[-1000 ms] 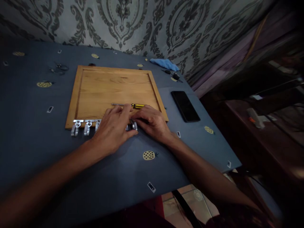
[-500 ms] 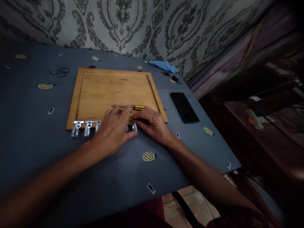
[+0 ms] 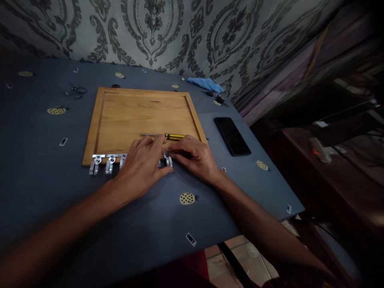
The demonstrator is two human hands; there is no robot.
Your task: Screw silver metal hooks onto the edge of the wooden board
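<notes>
Head camera: working surface (image 3: pixel 150 224) wears a blue cover, pineapple prints and small text labels on it. Back edge meets the wall (image 3: pixel 151 32), grey with dark damask scrolls. Light's dim, corners of the room nearly black.

Wooden panel (image 3: pixel 144 114) lies flat mid-surface, raised border round it. Row of metal hooks (image 3: pixel 112 158) sits along its near edge, hooks overhanging toward the person. Left hand (image 3: pixel 142 164) lies across the middle of the row, fingers over the panel, thumb out by the rightmost hooks; grip under the palm hidden, can't tell. Right hand (image 3: pixel 196 158) has thumb and forefinger brought in at the row's right end; can't tell if they're clamped on anything.

Screwdriver (image 3: pixel 168 136), yellow-black handle, rests on the panel just beyond both hands.

Right of panel: black phone (image 3: pixel 232 136), then a dark tool (image 3: pixel 216 97), blue cloth (image 3: pixel 205 84) near the wall. Far left: scissors-like item (image 3: pixel 75 91), blurry.

Off the surface: reddish-brown furniture (image 3: pixel 324 180) to the right, pale tiled floor (image 3: pixel 258 260) below, something red (image 3: pixel 199 260) under the near edge.
</notes>
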